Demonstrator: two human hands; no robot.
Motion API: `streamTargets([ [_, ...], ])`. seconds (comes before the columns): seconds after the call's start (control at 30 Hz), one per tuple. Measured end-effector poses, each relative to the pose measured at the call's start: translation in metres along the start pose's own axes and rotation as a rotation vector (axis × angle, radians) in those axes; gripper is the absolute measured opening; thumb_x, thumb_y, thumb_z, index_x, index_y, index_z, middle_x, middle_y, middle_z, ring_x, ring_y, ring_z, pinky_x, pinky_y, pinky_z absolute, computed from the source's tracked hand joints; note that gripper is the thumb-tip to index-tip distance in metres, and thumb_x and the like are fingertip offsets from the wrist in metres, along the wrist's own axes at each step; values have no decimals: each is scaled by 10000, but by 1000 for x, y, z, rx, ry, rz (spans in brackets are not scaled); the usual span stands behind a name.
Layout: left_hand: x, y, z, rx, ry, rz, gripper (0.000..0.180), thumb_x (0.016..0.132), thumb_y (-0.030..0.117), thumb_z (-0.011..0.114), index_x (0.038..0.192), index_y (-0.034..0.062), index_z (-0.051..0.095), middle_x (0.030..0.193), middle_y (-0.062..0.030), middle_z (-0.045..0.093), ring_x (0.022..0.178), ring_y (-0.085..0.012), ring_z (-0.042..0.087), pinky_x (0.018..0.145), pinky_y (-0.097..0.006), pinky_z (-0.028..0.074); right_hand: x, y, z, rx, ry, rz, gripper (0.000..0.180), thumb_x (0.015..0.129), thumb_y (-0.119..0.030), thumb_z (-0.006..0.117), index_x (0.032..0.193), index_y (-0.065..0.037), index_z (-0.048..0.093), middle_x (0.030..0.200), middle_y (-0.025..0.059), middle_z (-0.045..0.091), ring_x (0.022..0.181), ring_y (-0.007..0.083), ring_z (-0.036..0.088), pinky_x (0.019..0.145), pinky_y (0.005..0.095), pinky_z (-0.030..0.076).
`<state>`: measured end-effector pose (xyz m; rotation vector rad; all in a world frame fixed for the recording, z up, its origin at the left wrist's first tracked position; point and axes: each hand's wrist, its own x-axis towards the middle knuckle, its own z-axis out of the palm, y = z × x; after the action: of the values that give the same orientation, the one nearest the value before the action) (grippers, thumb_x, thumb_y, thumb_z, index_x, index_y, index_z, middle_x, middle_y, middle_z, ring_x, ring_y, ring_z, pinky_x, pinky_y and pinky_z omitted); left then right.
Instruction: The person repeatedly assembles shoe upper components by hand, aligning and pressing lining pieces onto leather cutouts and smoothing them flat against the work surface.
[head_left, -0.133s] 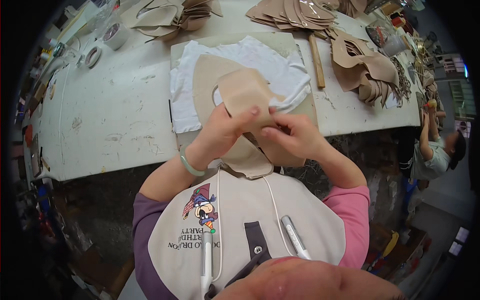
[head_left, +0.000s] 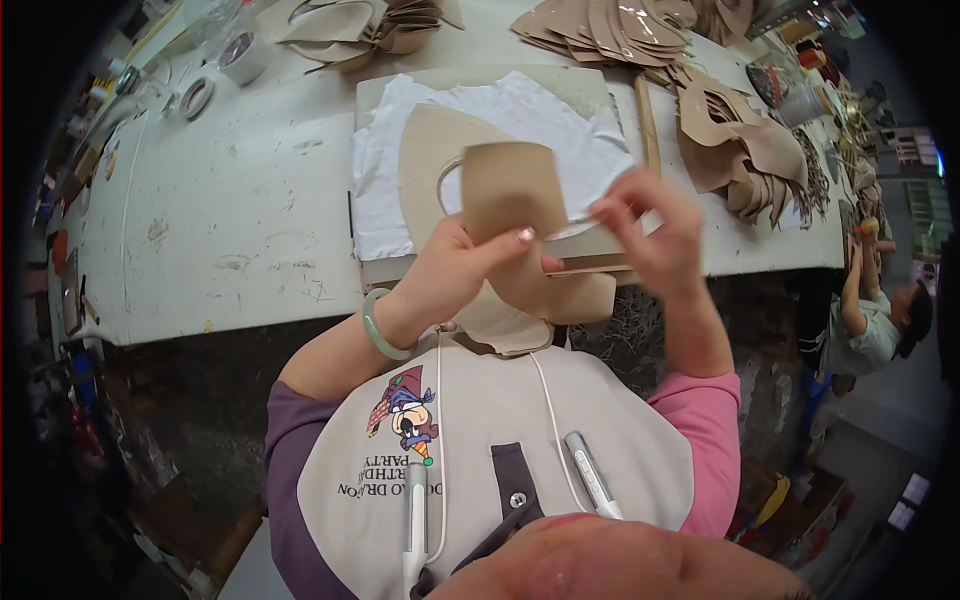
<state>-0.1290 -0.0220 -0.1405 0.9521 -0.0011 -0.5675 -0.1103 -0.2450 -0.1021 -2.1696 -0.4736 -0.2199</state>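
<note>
My left hand [head_left: 465, 262] is closed on a tan leather piece [head_left: 512, 180], its thumb pressed on the face of it. The broad end of the piece stands up beyond the thumb and the rest hangs toward my body over the table edge. To the right of the piece, apart from it, my right hand [head_left: 655, 230] is raised with thumb and fingertips pinched; motion blur hides what they hold, if anything. Under and behind the held piece, a larger curved beige piece [head_left: 422, 165] with a cut-out lies on a white cloth [head_left: 375, 190]. Another beige piece [head_left: 505, 325] rests against my chest.
The cloth lies on a flat board [head_left: 375, 95] at the front edge of the white table [head_left: 230, 200]. Stacks of cut leather pieces [head_left: 745, 150] stand at the right and the back. A wooden stick [head_left: 648, 125], a tape roll [head_left: 197, 95] and a tub [head_left: 243, 60] lie around. A co-worker [head_left: 870, 310] is far right.
My right hand has let go of the leather piece and moved up and to the right. My left hand keeps hold of the piece, which now stands more upright.
</note>
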Motion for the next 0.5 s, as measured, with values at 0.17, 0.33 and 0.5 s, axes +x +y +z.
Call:
streamTargets([
  [0.17, -15, 28, -3, 118, -153, -82, 287, 940, 98, 525, 1196, -29, 494, 1057, -105, 621, 865, -188, 662, 782, -288, 536, 54, 10, 15, 420, -347, 60, 189, 777, -157, 747, 854, -14, 651, 760, 20, 649, 652, 85, 572, 592, 223, 453],
  [0.33, 5, 55, -50, 189, 107, -7, 390, 918, 93, 555, 1259, -43, 422, 1011, -117, 642, 822, -191, 670, 729, -297, 558, 109, 20, 62, 497, -557, 543, 267, 792, -234, 748, 848, 6, 646, 703, 2, 616, 592, 51, 525, 523, 199, 409],
  [0.5, 25, 40, -96, 588, 292, 25, 517, 909, 92, 559, 1369, -1, 342, 863, -92, 662, 758, -117, 637, 641, -256, 526, 132, 70, 110, 214, -564, 496, 387, 786, -374, 732, 740, 6, 675, 634, 45, 608, 577, 98, 547, 524, 262, 430],
])
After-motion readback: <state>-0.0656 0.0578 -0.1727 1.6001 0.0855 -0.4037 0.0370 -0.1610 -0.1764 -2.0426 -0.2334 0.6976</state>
